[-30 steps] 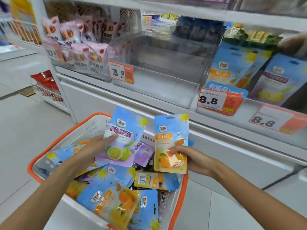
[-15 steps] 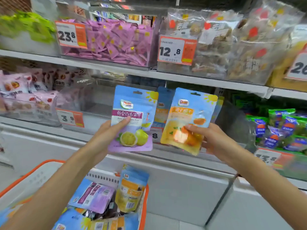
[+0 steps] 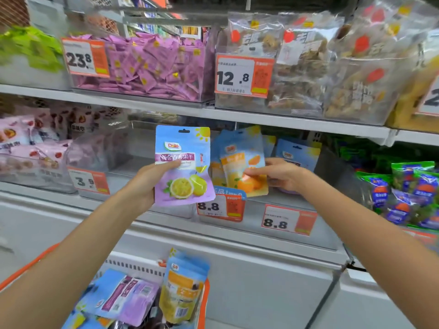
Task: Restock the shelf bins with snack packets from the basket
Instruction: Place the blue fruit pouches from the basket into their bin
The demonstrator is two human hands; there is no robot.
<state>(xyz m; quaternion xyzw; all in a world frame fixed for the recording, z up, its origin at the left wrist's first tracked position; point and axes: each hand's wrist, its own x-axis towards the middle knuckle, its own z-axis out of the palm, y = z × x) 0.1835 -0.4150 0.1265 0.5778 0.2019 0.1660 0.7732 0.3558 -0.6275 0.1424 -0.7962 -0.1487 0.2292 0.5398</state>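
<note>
My left hand [image 3: 145, 184] holds a purple passion-fruit packet [image 3: 183, 167] upright in front of the middle shelf. My right hand [image 3: 278, 174] pinches an orange-fruit packet [image 3: 244, 167] and has it inside the clear bin [image 3: 251, 217] tagged 8.8, among other blue and orange packets standing there. Another blue packet [image 3: 297, 153] stands in the neighbouring bin behind my right hand. Below, the orange-rimmed basket [image 3: 204, 300] holds several more packets, one yellow packet [image 3: 183, 288] leaning upright at its right side.
A nearly empty clear bin [image 3: 114, 167] tagged 3.9 sits left of my left hand. Pink packets [image 3: 31, 148] fill the far-left bin, green ones [image 3: 408, 193] the right. The upper shelf carries a bin of purple sachets [image 3: 152, 65] and clear bags [image 3: 308, 67].
Both hands lifted their packets from the basket up to the shelf. My right hand has pushed the orange packet forward into the 8.8 bin; the left packet stays in front.
</note>
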